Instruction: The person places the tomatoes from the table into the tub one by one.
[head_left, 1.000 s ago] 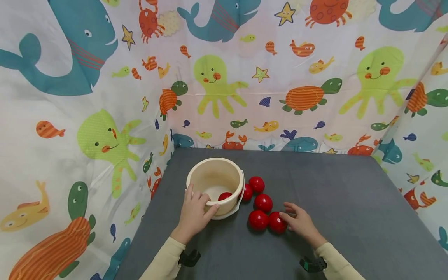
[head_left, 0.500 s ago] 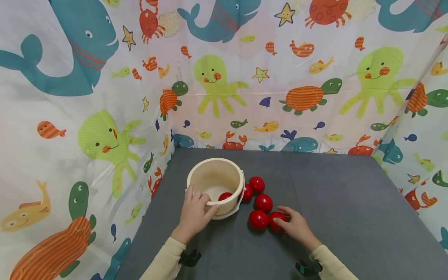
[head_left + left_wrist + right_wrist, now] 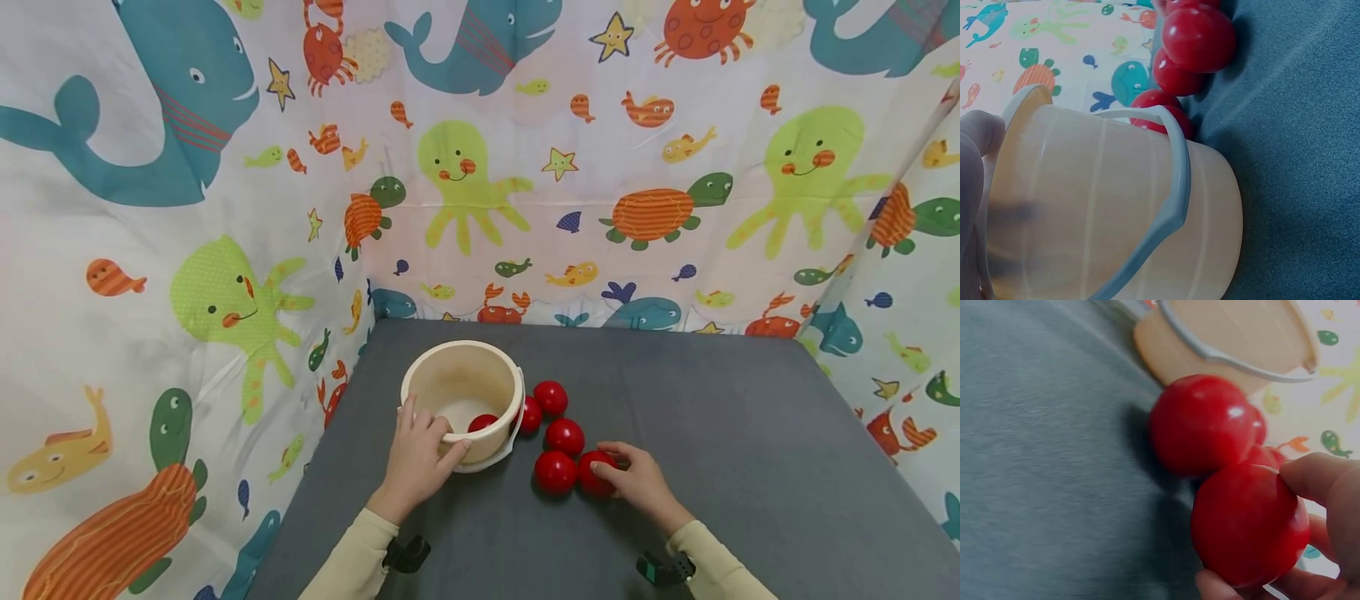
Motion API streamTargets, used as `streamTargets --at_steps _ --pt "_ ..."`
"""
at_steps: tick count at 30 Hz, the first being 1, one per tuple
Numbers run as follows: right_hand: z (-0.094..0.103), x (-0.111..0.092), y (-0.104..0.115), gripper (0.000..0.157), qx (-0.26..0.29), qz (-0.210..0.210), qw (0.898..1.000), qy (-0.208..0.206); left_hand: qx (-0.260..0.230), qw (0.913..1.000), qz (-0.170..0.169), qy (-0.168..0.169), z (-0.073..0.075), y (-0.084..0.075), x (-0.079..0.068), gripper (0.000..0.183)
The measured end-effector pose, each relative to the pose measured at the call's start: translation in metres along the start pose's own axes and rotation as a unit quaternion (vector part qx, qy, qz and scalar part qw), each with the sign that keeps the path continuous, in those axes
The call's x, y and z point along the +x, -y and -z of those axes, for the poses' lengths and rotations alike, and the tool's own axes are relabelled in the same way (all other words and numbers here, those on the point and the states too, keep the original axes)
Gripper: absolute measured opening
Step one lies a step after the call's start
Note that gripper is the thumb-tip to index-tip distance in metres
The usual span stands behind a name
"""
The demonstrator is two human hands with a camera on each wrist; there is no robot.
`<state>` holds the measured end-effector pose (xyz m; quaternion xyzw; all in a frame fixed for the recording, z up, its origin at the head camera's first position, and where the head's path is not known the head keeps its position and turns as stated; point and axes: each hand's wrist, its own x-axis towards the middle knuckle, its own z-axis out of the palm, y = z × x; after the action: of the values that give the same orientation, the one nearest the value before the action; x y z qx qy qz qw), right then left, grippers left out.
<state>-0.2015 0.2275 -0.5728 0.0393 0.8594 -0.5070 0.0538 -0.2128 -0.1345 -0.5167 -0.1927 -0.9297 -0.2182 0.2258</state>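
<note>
My left hand grips the near rim of a cream bucket, which stands upright with a white handle hanging down its side. One red ball shows inside the bucket. With thumb and fingers spread around it, my right hand holds a shiny red ball at the near right end of a cluster. Beside it sits another red ball, and several more, such as the far red ball, lead back to the bucket's right side.
A dark grey cloth-like surface lies under everything. Curtains printed with sea animals rise behind it and on both sides. Black bands are worn at both wrists.
My right hand has moved slightly left, and its thumb and fingers have come around the near right red ball. My left hand and the bucket have stayed in place.
</note>
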Motion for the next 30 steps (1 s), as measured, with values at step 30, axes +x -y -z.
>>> streamTargets --at_steps 30 --pt "-0.024 0.084 0.201 0.051 0.028 0.093 0.995 0.031 -0.002 1.0000 -0.005 -0.002 -0.001 0.003 0.001 0.033"
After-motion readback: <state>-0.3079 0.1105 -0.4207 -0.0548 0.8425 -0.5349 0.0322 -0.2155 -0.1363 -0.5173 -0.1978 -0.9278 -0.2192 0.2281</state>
